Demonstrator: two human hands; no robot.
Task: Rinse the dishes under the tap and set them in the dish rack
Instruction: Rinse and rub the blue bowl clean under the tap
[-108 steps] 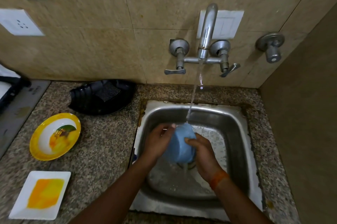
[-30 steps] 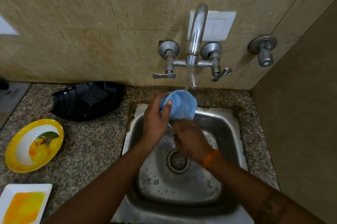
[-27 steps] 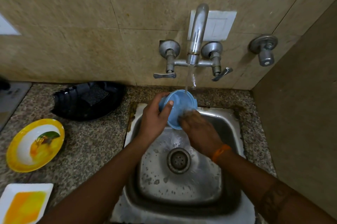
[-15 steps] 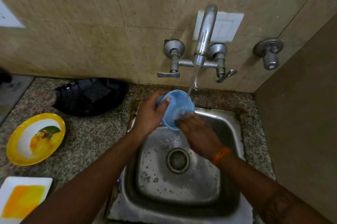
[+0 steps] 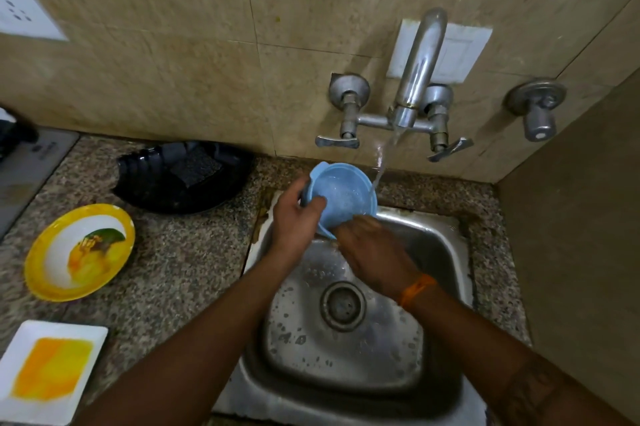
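1. The left hand [image 5: 294, 217] grips a blue bowl [image 5: 341, 197] at its left rim, thumb curled over the edge and the other fingers wrapped behind it.
2. The bowl is held tilted above the back edge of the steel sink [image 5: 446, 252], its open side turned up toward the camera, with water inside.
3. The right hand [image 5: 375, 252] meets the bowl's lower rim; its fingertips are hidden at the edge, so I cannot tell whether they grasp the bowl or only touch it.
4. An orange band [image 5: 417, 288] circles the right wrist.
5. Water runs from the tap [image 5: 417, 72] on the tiled wall and falls at the bowl's right rim.
6. On the granite table [image 5: 180, 269] left of the sink lie a round yellow plate [image 5: 79, 250] and, nearer the camera, a square white plate [image 5: 52, 370] with an orange-yellow centre.
7. A black dish rack [image 5: 180, 179] sits against the wall, behind the yellow plate and just left of the bowl.
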